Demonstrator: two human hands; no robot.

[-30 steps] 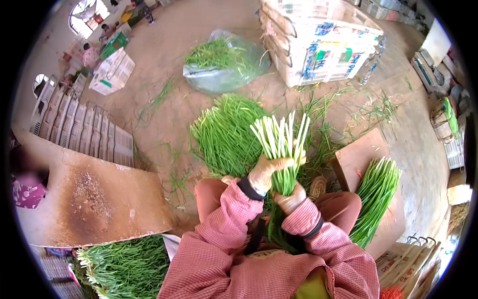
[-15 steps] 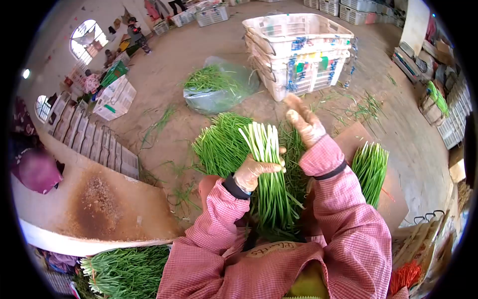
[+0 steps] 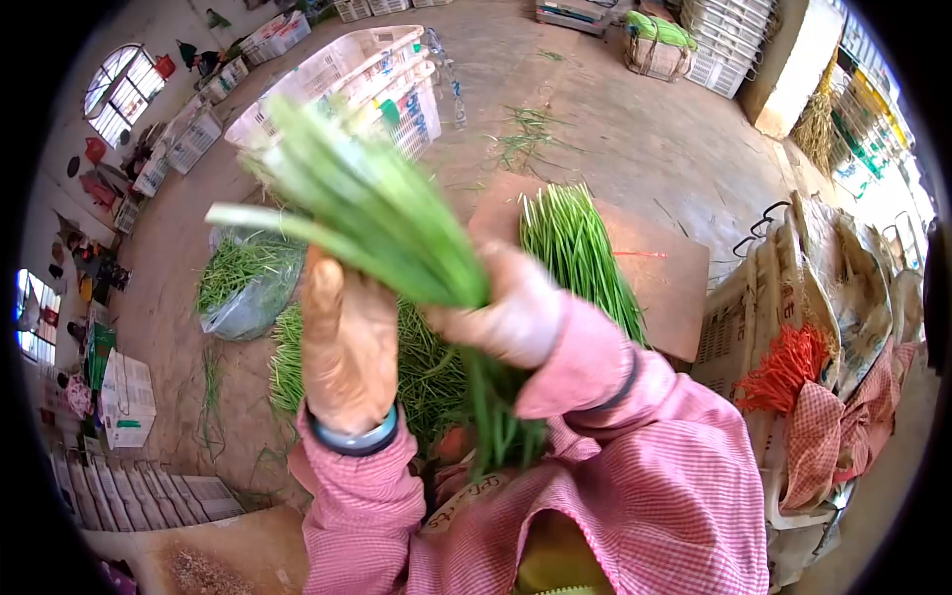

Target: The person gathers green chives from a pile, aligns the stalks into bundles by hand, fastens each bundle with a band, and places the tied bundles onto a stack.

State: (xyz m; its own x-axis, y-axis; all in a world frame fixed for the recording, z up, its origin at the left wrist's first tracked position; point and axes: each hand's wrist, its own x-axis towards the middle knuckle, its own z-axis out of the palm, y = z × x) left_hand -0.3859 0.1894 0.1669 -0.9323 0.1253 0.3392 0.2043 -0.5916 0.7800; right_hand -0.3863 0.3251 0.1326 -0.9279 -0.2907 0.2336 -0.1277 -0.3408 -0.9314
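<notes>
My right hand (image 3: 516,305), in a thin glove, is wrapped round a bunch of green chives (image 3: 387,213). The bunch is tilted, pale stem ends up and to the left, leaf tips hanging down in front of my body. It is smeared by motion. One thick pale stem sticks out apart from the rest. My left hand (image 3: 349,342), gloved too, is upright and open beside the bunch, fingers stretched out; whether it touches the stems I cannot tell. Loose chives (image 3: 431,382) lie below my hands. Another neat bunch (image 3: 580,253) lies to the right on a brown board (image 3: 659,283).
Stacked white crates (image 3: 412,109) stand ahead on the left, near a clear plastic bag (image 3: 260,297) of greens. At right are a sack-lined crate (image 3: 739,327) and red ties (image 3: 786,372). Scattered leaves lie on the floor. More crates (image 3: 129,397) line the left side.
The view has turned right. The bunch has passed from my left hand to my right hand and is now raised and tilted left. My left hand has opened.
</notes>
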